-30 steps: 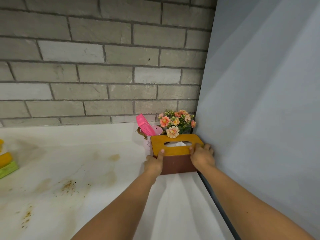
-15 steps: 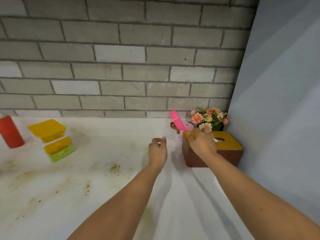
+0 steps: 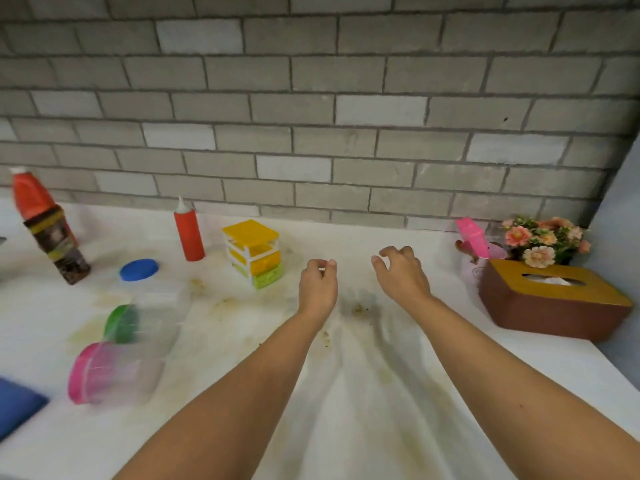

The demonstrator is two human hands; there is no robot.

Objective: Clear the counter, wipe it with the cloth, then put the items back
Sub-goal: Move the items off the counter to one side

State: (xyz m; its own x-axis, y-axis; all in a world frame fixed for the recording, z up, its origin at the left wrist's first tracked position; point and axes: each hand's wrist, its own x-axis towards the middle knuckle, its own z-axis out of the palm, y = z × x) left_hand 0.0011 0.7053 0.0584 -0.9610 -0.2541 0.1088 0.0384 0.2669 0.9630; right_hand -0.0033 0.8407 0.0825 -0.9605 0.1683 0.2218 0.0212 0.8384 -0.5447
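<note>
Counter: stained white worktop (image 3: 363,393) under a grey brick wall (image 3: 311,133).
Hands: I see my left hand (image 3: 317,289) and right hand (image 3: 401,275) hovering mid-counter, fingers loosely curled, gripping nothing.
Cloth: blue cloth (image 3: 17,407), I think, at 8 o'clock, cut by the edge.
Corner, 3 o'clock: one brown tissue box with yellow lid (image 3: 554,306); behind it one pink cup (image 3: 485,258) and one flower bunch (image 3: 543,240).
Bottles, 10 o'clock: two, a red squeeze bottle (image 3: 188,233) and a red-capped dark-labelled bottle (image 3: 48,233).
Drawers, 11 o'clock: one yellow-and-green plastic drawer stack (image 3: 254,252), nearest my left hand.
Tubs, 9 o'clock: two blurred clear tubs, green-lidded (image 3: 121,323) and pink-lidded (image 3: 83,372); one blue round lid (image 3: 139,269).
</note>
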